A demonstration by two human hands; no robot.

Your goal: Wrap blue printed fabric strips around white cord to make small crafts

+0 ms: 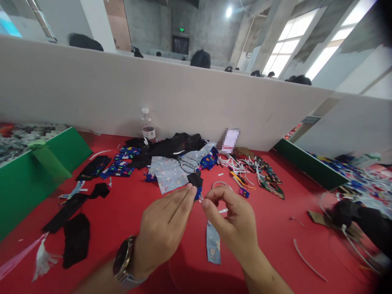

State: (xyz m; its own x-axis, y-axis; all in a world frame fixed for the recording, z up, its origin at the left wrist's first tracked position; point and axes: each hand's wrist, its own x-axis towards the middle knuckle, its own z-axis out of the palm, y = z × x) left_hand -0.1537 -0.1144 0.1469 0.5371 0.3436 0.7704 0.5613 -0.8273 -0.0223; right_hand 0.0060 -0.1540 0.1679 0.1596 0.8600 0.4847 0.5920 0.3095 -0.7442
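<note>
My left hand (pixel 168 222), with a wristwatch (pixel 124 259) on its wrist, is closed at the fingertips on a small black-and-blue fabric piece (pixel 195 179). Close beside it, my right hand (pixel 235 220) has thumb and forefinger curled together in a pinch near the lower edge of that piece. A tiny white bit shows at the right fingertips, too small to name. Behind the right fingers curves a thin white strip (pixel 222 182). Below, between the hands, lies a light blue printed fabric strip (pixel 213 247). Scissors (pixel 187 164) rest on a pale blue floral cloth (pixel 168 171) beyond.
Black fabric pieces (pixel 76 239) and dark printed fabric (pixel 121 165) lie left. Cords and strips (pixel 237 163) lie back right near a phone (pixel 230 140). A bottle (pixel 148 125) stands by the white partition (pixel 183 98). Green-sided bins (pixel 61 151) flank the red table (pixel 272 237).
</note>
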